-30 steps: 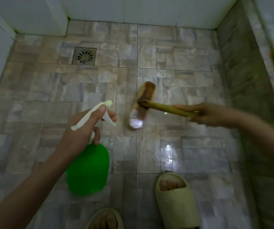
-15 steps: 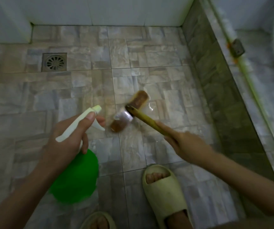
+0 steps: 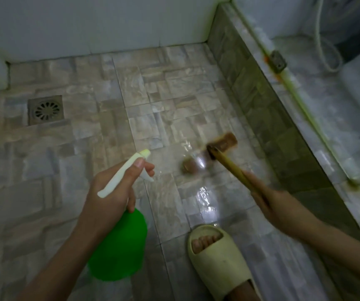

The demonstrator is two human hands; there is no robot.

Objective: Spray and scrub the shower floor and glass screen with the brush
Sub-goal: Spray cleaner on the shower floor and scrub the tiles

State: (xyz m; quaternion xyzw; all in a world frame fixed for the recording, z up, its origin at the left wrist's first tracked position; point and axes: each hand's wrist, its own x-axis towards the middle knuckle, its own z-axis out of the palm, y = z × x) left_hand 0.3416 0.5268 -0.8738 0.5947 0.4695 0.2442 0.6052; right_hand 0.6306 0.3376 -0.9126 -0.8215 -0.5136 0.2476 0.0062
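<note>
Nearest, a pale foam slide sandal with a bare foot in it stands on the wet, stone-patterned tiled shower floor, below and between the two hands. The left hand grips the neck of a round green plastic spray bottle, with the thumb along its white trigger head and the forefinger curled on the trigger. The bottle's green wall hides whatever it holds. The right hand is clenched round the yellow-brown stick handle of the scrubbing brush. Its blurred brown head lies on the floor beyond the right fingertips, near the dark tiled kerb. Half a second ago it lay just beside the trigger finger; both grips are unchanged. Farther off, left of the left fingers, sits a square metal drain.
</note>
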